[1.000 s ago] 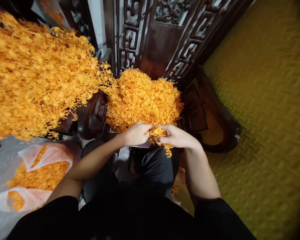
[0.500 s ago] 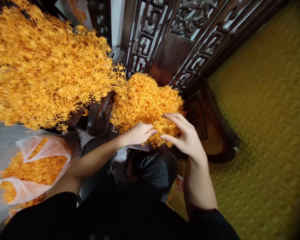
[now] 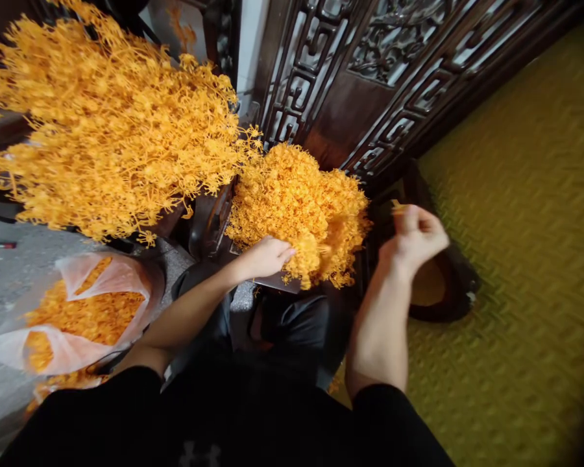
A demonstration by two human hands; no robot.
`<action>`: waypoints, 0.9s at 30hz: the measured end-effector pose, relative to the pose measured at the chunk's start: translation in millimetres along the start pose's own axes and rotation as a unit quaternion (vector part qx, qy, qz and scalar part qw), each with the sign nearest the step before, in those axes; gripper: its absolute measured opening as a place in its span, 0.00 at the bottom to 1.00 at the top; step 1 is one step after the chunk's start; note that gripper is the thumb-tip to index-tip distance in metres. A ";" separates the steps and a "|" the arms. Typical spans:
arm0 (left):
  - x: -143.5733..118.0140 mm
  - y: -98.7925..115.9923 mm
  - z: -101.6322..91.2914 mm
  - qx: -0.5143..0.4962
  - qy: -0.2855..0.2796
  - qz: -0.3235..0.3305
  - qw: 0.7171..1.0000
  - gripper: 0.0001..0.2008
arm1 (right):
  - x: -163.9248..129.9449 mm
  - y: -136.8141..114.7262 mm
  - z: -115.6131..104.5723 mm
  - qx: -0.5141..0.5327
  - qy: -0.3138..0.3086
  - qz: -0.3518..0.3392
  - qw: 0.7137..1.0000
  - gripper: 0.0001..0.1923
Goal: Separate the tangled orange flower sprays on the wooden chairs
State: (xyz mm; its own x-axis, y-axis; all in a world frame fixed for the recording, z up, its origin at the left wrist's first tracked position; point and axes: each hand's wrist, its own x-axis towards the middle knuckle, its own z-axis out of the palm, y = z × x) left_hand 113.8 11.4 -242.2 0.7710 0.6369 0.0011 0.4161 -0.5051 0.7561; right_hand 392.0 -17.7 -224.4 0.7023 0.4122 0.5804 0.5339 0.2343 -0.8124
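Observation:
A heap of orange plastic flower pieces lies on a dark seat in front of me. At its near edge, my left hand is closed, its fingertips pinching an orange plastic flower piece that blends into the heap. Right of the heap, my right hand is raised and turned inward. Thumb and fingers there pinch a small orange plastic piece, whose exact shape is too small to make out.
Long orange stems in a big bunch spread at upper left. Below stands a translucent plastic bag of orange pieces. Behind the heap rises a carved dark wood panel; a yellow woven-textured surface covers the right. A red-tipped stick lies far left.
My right hand has moved from over the heap out to the right and closed on a small piece. My left hand stays at the near edge. The view has shifted slightly.

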 end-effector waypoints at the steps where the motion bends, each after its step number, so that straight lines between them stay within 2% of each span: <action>1: -2.8 -6.0 1.0 0.002 0.002 -0.019 1.000 0.18 | 5.5 7.5 0.7 0.028 -0.004 0.056 0.998 0.13; 2: -4.9 -10.9 2.1 0.004 0.011 -0.034 0.999 0.18 | 7.2 12.1 2.3 0.055 -0.034 0.095 0.993 0.13; 4: -6.6 -16.2 4.5 0.003 0.034 -0.039 0.999 0.18 | -1.8 12.7 8.1 0.079 -0.137 0.139 0.978 0.15; 7: -6.5 -16.3 7.5 -0.034 0.074 -0.022 0.996 0.18 | -32.1 4.9 21.0 0.057 -0.225 0.117 0.966 0.15; 10: -7.7 -16.1 9.3 -0.116 0.105 -0.022 0.987 0.17 | -53.6 4.8 31.8 0.004 -0.249 0.083 0.965 0.14; 15: -6.1 -23.3 12.3 -0.303 0.137 -0.051 0.942 0.18 | -53.1 19.9 38.7 -0.021 -0.254 0.151 0.955 0.22; 18: -2.2 -28.5 14.5 -0.377 0.160 -0.083 0.908 0.20 | -48.1 23.7 40.4 -0.092 -0.286 0.077 0.951 0.21; 21: -0.5 -31.8 15.7 -0.394 0.183 -0.090 0.896 0.21 | -49.3 15.4 40.7 -0.171 -0.320 -0.040 0.931 0.19; 25: -2.1 -28.8 19.7 -0.312 0.230 -0.070 0.919 0.20 | -65.9 -16.4 34.9 -0.135 -0.241 -0.133 0.952 0.19; 27: -3.4 -25.2 24.2 -0.242 0.248 -0.050 0.937 0.20 | -76.7 -33.9 30.5 -0.108 -0.289 -0.177 0.935 0.19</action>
State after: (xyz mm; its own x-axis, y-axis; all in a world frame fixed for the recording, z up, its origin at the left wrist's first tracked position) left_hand 112.3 7.8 -277.0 0.3706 0.9199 0.1284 0.1132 -0.1819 0.9768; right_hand 305.7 -30.4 -243.1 0.1256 0.7634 0.6336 0.8111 0.2887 -0.5087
